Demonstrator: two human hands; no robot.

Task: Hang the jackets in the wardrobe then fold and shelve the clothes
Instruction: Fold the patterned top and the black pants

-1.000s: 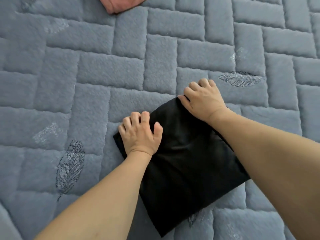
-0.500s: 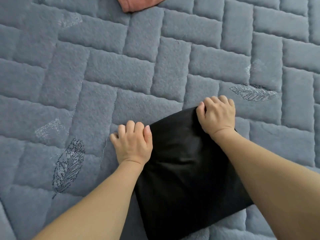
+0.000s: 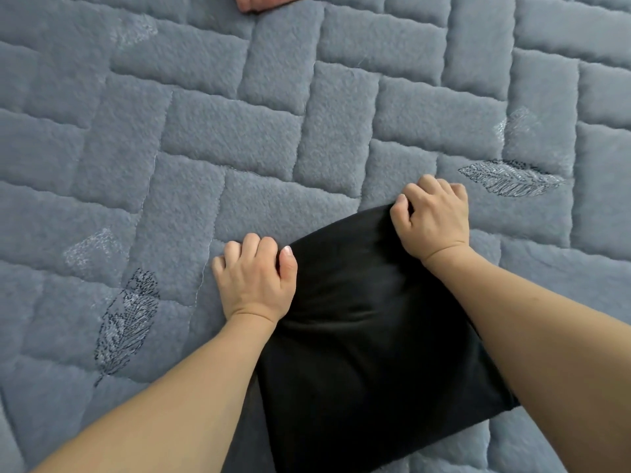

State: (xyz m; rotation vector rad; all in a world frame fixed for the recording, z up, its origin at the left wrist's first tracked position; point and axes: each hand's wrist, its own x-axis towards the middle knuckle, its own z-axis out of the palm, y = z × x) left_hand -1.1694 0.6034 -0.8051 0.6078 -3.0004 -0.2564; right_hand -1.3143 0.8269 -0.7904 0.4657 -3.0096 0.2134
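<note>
- The black garment (image 3: pixel 372 336), folded into a rough square, lies on the grey quilted bedspread (image 3: pixel 239 138) from the centre of the view down toward 5 o'clock.
- Risk, as I judge it: both hands grip only the far edge, so a lift from here could let the lower layers sag open and undo the fold.
- A second risk: the plush bedspread may drag on the cloth if it is slid, bunching the underside.
- If one hand pulls harder than the other, the square would likely skew.
- The left hand (image 3: pixel 254 279) sits at the garment's 10 o'clock corner, knuckles up, fingers curled over the edge and thumb on the cloth, pinching it.
- The right hand (image 3: pixel 433 218) is at the 1 o'clock corner, fingers curled under, thumb on top, clenched on the fabric.
- Both forearms reach in from 6 o'clock.
- A pink cloth (image 3: pixel 266 1) peeks in at 12 o'clock, well apart.
</note>
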